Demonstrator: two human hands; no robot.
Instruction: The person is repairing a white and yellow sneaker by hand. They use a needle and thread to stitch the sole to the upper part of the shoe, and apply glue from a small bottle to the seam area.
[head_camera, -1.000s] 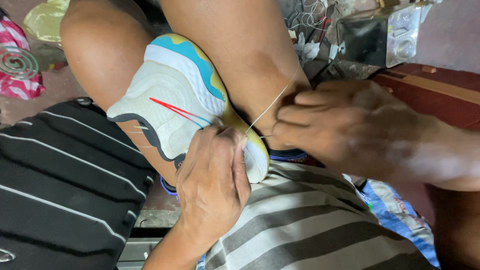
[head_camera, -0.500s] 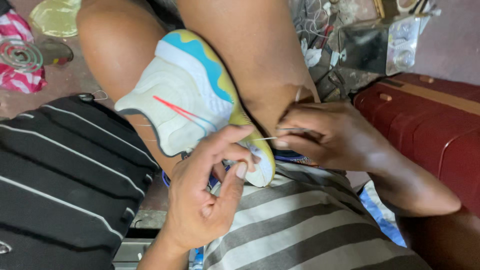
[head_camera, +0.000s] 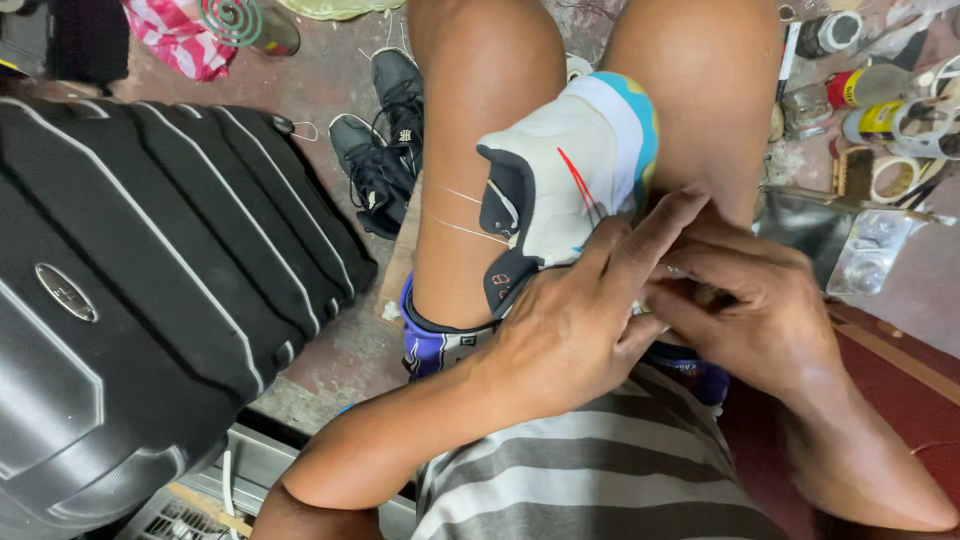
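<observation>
A white sneaker (head_camera: 560, 180) with a blue and yellow sole and a red stripe is clamped between my bare knees, heel toward me. My left hand (head_camera: 580, 320) rests over its near end, fingers stretched across the sole. Just to the right, my right hand (head_camera: 750, 300) has its fingers pinched together at the sneaker's edge, against the left fingers. Thin pale threads (head_camera: 465, 225) run from the sneaker across my left leg. What the right fingers pinch is hidden.
A large black ribbed suitcase (head_camera: 150, 280) lies at the left. A pair of black sneakers (head_camera: 385, 150) sits on the floor beyond it. Tins, tape rolls and tools (head_camera: 880, 130) crowd the upper right. A dark red case (head_camera: 900, 380) lies at the right.
The view has swung left, so the suitcase fills the left side. The sneaker now stands more upright between the knees. My left hand has stretched its fingers over the sole, and the right hand has closed in.
</observation>
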